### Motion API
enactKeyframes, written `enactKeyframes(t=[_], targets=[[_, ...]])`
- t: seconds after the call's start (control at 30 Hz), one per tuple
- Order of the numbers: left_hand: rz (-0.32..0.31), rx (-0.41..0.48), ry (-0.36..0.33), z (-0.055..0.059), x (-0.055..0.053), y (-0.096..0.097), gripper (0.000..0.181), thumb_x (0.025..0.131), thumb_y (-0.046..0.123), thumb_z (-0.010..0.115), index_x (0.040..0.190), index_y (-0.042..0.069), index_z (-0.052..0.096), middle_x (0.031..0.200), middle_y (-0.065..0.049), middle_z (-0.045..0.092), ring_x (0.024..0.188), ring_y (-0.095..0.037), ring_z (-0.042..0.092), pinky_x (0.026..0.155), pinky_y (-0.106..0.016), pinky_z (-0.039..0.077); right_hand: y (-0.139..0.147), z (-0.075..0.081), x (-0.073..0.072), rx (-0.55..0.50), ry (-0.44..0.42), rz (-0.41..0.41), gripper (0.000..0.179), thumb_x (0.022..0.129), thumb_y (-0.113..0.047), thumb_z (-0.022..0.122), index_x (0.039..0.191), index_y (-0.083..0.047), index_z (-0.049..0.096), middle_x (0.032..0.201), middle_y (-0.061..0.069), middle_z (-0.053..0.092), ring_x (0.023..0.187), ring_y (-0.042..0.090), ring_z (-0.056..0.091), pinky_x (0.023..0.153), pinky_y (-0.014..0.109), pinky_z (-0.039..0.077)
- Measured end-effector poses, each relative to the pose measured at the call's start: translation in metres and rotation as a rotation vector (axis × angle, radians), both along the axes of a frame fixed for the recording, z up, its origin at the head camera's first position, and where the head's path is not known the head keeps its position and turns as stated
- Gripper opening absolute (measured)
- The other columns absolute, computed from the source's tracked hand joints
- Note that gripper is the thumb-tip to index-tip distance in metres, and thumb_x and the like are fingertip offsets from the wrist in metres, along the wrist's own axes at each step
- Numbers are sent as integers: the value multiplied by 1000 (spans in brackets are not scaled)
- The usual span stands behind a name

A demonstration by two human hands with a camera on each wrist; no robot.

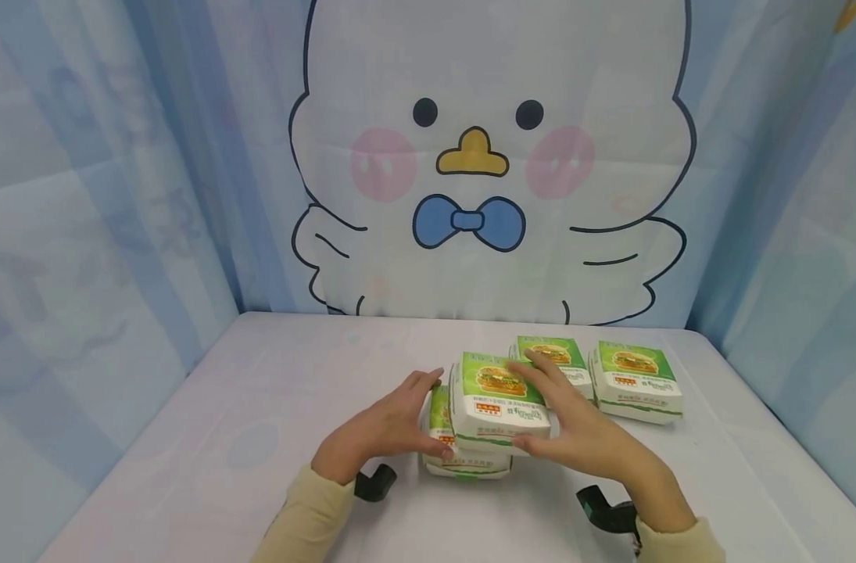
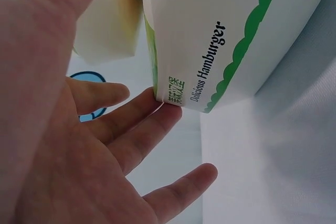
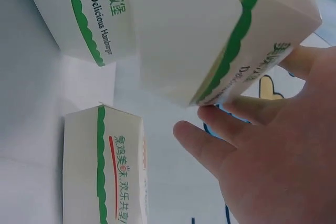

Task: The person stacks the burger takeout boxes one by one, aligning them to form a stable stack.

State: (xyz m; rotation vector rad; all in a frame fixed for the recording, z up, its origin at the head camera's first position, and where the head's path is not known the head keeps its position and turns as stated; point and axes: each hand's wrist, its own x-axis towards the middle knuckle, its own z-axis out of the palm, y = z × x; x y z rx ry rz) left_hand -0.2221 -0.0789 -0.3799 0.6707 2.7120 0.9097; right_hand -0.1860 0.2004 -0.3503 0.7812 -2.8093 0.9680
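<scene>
A white and green hamburger box (image 1: 501, 403) is in my right hand (image 1: 585, 430), with the thumb at its near lower corner and the fingers along its far right side. It is tilted above and overlaps a second hamburger box (image 1: 466, 465), which sits on the table. My left hand (image 1: 392, 430) grips this lower box from the left, thumb toward its front. In the left wrist view, fingertips meet the edge of the lower box (image 2: 210, 45), while the little finger stands apart. The right wrist view shows the underside of the raised box (image 3: 189, 35).
Two more hamburger boxes stand behind to the right, one (image 1: 575, 375) partly covered by my right hand and one (image 1: 635, 383) farther right. The pale table (image 1: 294, 367) reaches back to a curtain (image 1: 470, 289) printed with a cartoon bird.
</scene>
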Motion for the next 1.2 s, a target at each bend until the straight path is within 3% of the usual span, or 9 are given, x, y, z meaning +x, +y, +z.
enactKeyframes(t=[0.23, 0.5, 0.8, 0.93, 1.1, 1.2], targets=[[-23, 62, -20, -1, -1, -2, 120, 67, 46, 90, 159, 19, 17, 151, -5, 36, 136, -25, 43, 114, -50, 38, -8, -5, -3, -47, 67, 4, 83, 82, -47, 78, 150, -25, 38, 163, 7, 22, 148, 41, 25, 109, 69, 32], [-63, 65, -29, -2, -4, -11, 124, 63, 39, 94, 159, 22, 17, 155, -2, 35, 144, -22, 35, 118, -50, 33, -16, -9, -4, -62, 97, 14, 80, 81, -48, 78, 148, -26, 41, 161, 5, 25, 148, 37, 27, 109, 67, 34], [-126, 199, -46, -2, -9, -17, 122, 60, 24, 97, 156, 29, 21, 156, 7, 36, 148, -16, 31, 121, -49, 27, -24, -15, -4, -73, 113, 55, 79, 82, -48, 78, 148, -30, 39, 164, 4, 19, 149, 38, 23, 109, 68, 34], [-108, 187, -46, -1, -9, -17, 128, 60, 24, 96, 158, 27, 14, 160, 4, 32, 149, -19, 28, 121, -50, 27, -25, -15, -4, -69, 108, 49, 80, 81, -47, 79, 148, -32, 38, 165, 4, 16, 150, 38, 20, 109, 68, 33], [-47, 137, -69, 3, -5, -21, 137, 60, 36, 96, 160, 19, 4, 163, -7, 25, 151, -27, 24, 121, -53, 26, -25, -15, -4, -57, 120, 38, 82, 80, -47, 79, 149, -31, 38, 164, 3, 17, 149, 38, 21, 109, 67, 34], [-44, 144, -71, 7, -3, -23, 138, 62, 42, 94, 161, 20, 0, 165, -7, 20, 152, -27, 21, 120, -56, 25, -26, -15, -3, -57, 125, 34, 82, 81, -47, 79, 149, -30, 38, 164, 4, 17, 149, 38, 22, 109, 67, 34]])
